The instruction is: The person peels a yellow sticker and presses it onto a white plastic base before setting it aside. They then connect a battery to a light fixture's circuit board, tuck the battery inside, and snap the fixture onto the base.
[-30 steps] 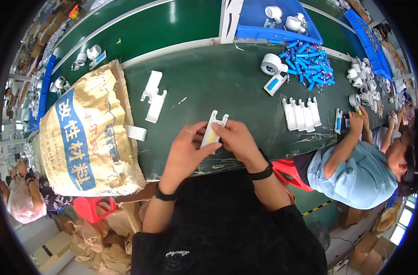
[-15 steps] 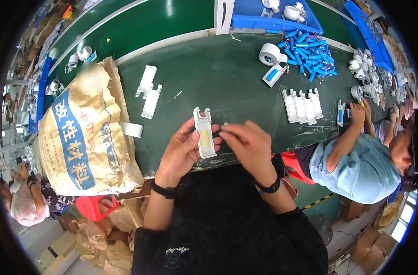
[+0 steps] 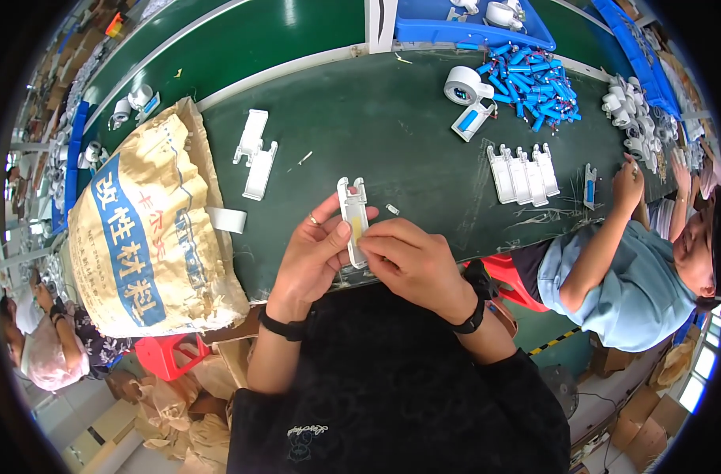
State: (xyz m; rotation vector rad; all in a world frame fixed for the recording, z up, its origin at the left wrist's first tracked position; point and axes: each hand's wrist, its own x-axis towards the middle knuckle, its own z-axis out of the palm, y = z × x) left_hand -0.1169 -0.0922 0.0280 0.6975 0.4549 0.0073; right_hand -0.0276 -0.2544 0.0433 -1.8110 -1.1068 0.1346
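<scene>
My left hand [image 3: 311, 254] grips a long white plastic housing [image 3: 352, 207] upright over the near edge of the dark green table [image 3: 376, 118]. A yellow strip lies in the housing's middle. My right hand [image 3: 412, 263] pinches the housing's lower part from the right, with its fingertips on the yellow strip. A small white bit [image 3: 393, 209] lies on the table just right of the housing.
A big tan woven sack [image 3: 143, 237] lies at my left. Two white housings [image 3: 254, 154] and a white strip [image 3: 226, 220] lie beside it. A row of white housings [image 3: 522, 172], blue cylinders [image 3: 534, 75] and a tape roll [image 3: 463, 84] sit far right. A person in blue [image 3: 613, 261] works at my right.
The housing has turned upright and come closer to me. My right hand has moved onto its lower part over the yellow strip.
</scene>
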